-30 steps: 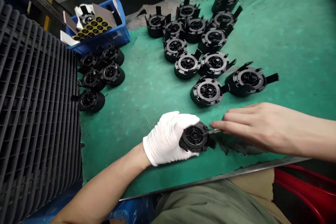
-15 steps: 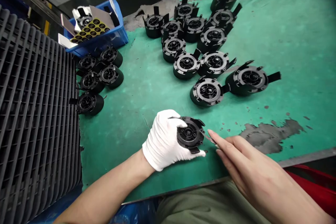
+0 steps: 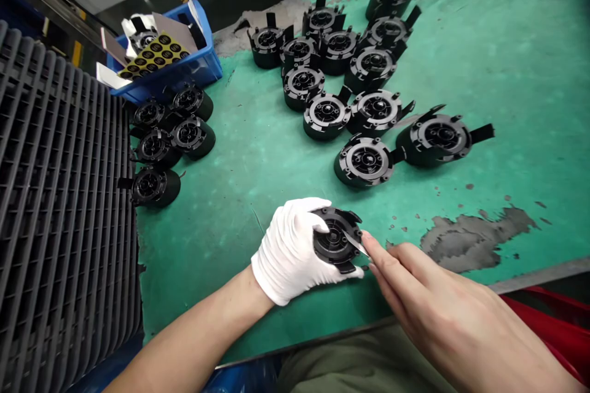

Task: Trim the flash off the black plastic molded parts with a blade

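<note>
My left hand (image 3: pixel 291 249), in a white glove, is wrapped around a round black plastic housing (image 3: pixel 332 238) near the table's front edge. The housing's ribbed, ringed face is turned up toward me, and its far side is partly covered by my thumb and fingers. My bare right hand (image 3: pixel 415 279) pinches a thin, pointed metal blade (image 3: pixel 357 245). The blade's tip lies over the right part of the housing's face; whether it touches cannot be made out. My fingers hide the rest of the blade tool.
Several similar black housings (image 3: pixel 366 161) stand on the green table (image 3: pixel 258 166) beyond my hands. More housings (image 3: pixel 191 135) are grouped at the left, by a blue bin (image 3: pixel 184 73) holding a yellow-and-black sticker sheet (image 3: pixel 154 56). Stacked grey grid trays (image 3: pixel 59 196) rise at the left edge.
My right hand has moved slightly left, bringing the blade further over the housing's face. The left hand still grips the housing, and the view has shifted a little.
</note>
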The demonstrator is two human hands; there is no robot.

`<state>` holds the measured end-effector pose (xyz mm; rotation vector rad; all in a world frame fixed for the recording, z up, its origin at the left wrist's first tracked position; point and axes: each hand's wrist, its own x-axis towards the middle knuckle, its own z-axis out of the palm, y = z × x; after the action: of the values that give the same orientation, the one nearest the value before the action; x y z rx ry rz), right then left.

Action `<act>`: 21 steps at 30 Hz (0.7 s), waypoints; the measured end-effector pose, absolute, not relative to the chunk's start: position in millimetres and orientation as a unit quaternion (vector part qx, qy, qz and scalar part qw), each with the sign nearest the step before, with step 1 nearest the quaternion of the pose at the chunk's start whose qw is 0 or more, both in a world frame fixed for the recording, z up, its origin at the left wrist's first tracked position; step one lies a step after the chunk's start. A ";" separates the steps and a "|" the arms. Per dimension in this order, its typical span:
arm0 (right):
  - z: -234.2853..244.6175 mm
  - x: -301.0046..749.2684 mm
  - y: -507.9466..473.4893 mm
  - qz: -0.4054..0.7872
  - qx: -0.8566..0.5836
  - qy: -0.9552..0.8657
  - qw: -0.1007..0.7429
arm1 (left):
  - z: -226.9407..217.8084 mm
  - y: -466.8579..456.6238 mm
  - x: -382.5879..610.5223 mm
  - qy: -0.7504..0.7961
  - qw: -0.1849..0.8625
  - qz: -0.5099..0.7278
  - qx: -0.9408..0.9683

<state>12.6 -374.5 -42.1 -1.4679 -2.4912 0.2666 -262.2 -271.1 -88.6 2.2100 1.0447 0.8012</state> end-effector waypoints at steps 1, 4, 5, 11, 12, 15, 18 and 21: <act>-41.4 12.9 -374.3 0.084 -0.493 -0.859 0.110 | -87.2 -270.9 -262.0 0.389 0.283 0.299 0.824; -37.0 11.3 -371.6 0.055 -0.486 -0.868 0.085 | -85.0 -270.8 -262.4 0.396 0.283 0.291 0.823; -35.0 10.1 -370.3 0.045 -0.487 -0.868 0.081 | -84.8 -270.8 -262.7 0.401 0.283 0.284 0.824; -27.2 3.3 -364.8 0.013 -0.484 -0.873 0.060 | -87.5 -272.0 -264.4 0.405 0.279 0.283 0.823; -27.3 3.1 -365.2 0.009 -0.485 -0.872 0.059 | -88.4 -272.7 -264.9 0.406 0.276 0.285 0.823; -29.3 3.9 -369.0 0.008 -0.494 -0.868 0.045 | -91.5 -274.8 -267.1 0.411 0.261 0.298 0.821; -31.2 4.2 -373.0 0.011 -0.503 -0.864 0.025 | -94.8 -276.3 -270.5 0.410 0.254 0.312 0.819; -30.7 0.1 -372.8 -0.001 -0.507 -0.862 0.027 | -98.4 -277.0 -274.2 0.411 0.249 0.314 0.819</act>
<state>0.1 -372.8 -30.7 -1.5661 -2.6618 -0.0035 -274.2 -277.0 -98.4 2.2301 1.1197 0.8545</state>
